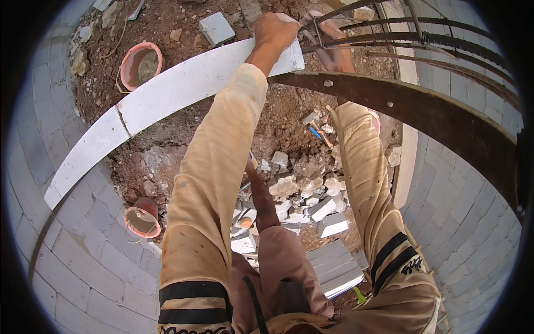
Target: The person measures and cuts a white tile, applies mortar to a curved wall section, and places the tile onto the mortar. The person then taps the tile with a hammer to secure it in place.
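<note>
Resting on the end of the block (194, 72) beside the plank (389, 100), the left hand (275, 36) hid its fingertips, the right hand (335, 53) sat behind the rebar (384, 37), neither grip readable, and a springing bar could have scraped knuckles.

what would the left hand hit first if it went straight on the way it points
Probably nothing close: past the left hand only brown soil shows, apparently lower down. The steel rebar sits to the right, though depth is unclear.
</note>
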### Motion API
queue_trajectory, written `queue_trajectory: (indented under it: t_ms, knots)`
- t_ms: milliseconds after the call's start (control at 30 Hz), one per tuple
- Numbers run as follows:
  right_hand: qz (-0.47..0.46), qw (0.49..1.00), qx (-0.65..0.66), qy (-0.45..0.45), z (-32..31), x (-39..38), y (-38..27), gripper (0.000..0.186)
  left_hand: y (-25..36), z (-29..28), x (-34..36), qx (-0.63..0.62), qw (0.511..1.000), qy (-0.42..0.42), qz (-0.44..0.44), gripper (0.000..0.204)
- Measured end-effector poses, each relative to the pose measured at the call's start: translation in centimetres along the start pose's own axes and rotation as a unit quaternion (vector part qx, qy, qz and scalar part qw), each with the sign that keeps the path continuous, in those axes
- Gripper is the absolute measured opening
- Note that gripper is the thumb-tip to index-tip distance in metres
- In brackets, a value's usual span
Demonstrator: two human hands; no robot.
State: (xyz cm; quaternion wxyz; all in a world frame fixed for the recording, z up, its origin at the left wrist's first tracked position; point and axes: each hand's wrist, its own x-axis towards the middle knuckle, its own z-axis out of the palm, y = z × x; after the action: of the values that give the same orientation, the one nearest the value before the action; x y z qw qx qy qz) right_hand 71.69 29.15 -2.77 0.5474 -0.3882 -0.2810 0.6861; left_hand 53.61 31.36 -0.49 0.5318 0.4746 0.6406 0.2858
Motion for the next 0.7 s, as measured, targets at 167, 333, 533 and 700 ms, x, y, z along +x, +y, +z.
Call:
queue_trajectory:
  t_ms: [167,333,533,700]
  knots:
    - [-0.03,0.998,-0.057,0.019,-1.0,-1.5,2.0,0.029,0.4,-0.6,-1.3,-0.123,0.991,-0.052,-0.021,0.017]
    - [-0.061,0.991,-0.116,0.001,-1.1,-1.4,2.8,0.03,0.5,-1.3,-2.0,-0.181,0.975,-0.072,0.104,0.018]
    - [0.043,0.996,-0.056,0.048,-0.2,-1.7,1.4,0.026,0.3,-2.1,-2.8,-0.183,0.97,-0.133,0.088,0.025]
    - [0.103,0.991,-0.064,0.059,1.5,-2.1,0.6,0.033,0.0,-1.4,-3.2,-0.271,0.949,-0.112,0.115,0.031]
